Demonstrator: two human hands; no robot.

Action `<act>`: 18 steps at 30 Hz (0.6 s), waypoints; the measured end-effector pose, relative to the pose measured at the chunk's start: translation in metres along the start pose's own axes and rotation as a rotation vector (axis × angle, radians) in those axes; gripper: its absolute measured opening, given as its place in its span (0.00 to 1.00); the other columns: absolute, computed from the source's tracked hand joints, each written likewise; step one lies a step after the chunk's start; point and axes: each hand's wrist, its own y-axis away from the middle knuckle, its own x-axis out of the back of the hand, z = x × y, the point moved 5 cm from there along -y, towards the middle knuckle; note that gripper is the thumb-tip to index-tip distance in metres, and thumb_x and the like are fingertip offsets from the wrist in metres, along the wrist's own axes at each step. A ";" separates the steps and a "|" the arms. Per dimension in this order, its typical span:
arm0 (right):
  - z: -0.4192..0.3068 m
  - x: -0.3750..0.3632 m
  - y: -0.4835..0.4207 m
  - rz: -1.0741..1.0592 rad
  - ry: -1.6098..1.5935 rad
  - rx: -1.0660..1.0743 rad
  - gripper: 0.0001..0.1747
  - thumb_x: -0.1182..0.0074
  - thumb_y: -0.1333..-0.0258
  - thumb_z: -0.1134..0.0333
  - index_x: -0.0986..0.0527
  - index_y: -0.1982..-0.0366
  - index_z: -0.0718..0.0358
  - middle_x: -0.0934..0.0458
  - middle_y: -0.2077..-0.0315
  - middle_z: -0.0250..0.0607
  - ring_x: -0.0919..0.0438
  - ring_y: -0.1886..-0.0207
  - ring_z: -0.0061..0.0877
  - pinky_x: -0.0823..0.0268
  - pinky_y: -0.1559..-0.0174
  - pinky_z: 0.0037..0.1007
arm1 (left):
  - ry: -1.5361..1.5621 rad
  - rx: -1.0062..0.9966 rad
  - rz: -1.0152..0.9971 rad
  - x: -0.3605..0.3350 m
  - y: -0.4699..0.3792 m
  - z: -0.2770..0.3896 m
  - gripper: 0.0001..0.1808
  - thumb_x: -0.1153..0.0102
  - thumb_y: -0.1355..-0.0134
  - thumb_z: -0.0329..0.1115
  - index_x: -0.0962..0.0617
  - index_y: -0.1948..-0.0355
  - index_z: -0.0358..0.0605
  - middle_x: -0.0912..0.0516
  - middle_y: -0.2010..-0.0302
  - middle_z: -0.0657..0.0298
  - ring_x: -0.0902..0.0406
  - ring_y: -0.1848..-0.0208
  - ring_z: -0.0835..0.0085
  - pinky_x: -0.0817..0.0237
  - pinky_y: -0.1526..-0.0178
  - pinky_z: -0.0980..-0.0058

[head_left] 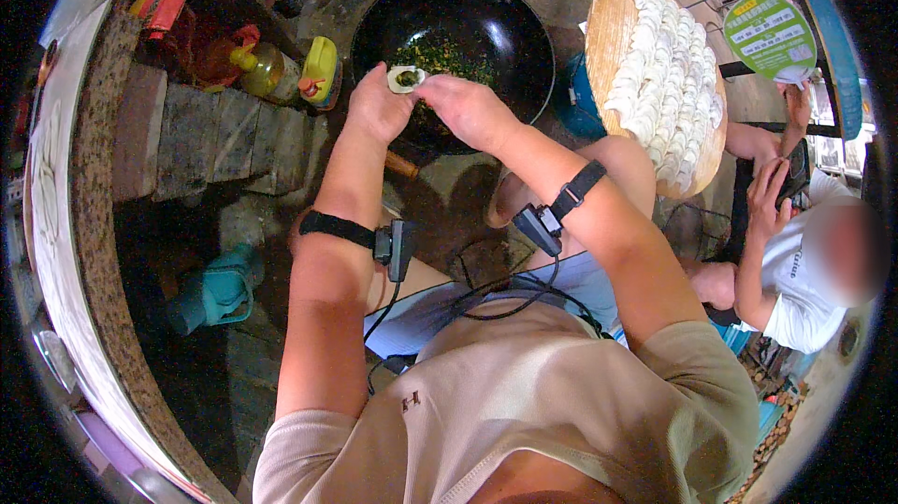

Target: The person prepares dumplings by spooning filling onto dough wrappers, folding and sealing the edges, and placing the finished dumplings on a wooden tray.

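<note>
My left hand [379, 106] holds a round dumpling wrapper [395, 85] with a small heap of dark green filling [409, 78] in its middle. The fingers of my right hand [468, 110] pinch the wrapper's right edge. Both hands are above the near part of a large black wok [393, 23]. Chopped green and yellow filling [456, 62] lies spread over the wok's bottom, partly hidden by my hands. To the right, a round wooden board [602, 34] carries several rows of white folded dumplings [666, 76].
A yellow jug [321, 69] and an oil bottle [272, 73] stand left of the wok. A blue bucket [582, 101] is partly under the board. Another person [793, 265] sits at the right, near a green round fan [770, 34]. A teal jug [221, 290] sits lower left.
</note>
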 end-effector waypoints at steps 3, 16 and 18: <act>-0.007 -0.001 0.004 -0.001 0.156 0.127 0.14 0.51 0.52 0.74 0.25 0.60 0.60 0.24 0.64 0.41 0.24 0.61 0.37 0.30 0.62 0.32 | 0.042 0.051 0.003 -0.004 0.004 0.001 0.20 0.75 0.31 0.38 0.35 0.52 0.31 0.29 0.54 0.51 0.31 0.51 0.58 0.38 0.46 0.60; 0.138 -0.023 0.050 0.240 -0.145 -0.825 0.12 0.56 0.46 0.67 0.24 0.65 0.65 0.21 0.70 0.48 0.22 0.65 0.38 0.31 0.61 0.34 | 0.056 -0.002 0.088 -0.001 0.010 0.009 0.16 0.67 0.33 0.33 0.34 0.52 0.31 0.29 0.52 0.51 0.30 0.50 0.59 0.36 0.45 0.62; 0.151 -0.039 0.061 0.282 -0.228 -0.907 0.12 0.57 0.45 0.67 0.24 0.65 0.65 0.21 0.71 0.47 0.22 0.67 0.35 0.31 0.63 0.33 | 0.087 -0.021 0.080 -0.004 0.009 0.009 0.15 0.65 0.33 0.32 0.34 0.52 0.31 0.29 0.52 0.50 0.29 0.50 0.57 0.34 0.46 0.62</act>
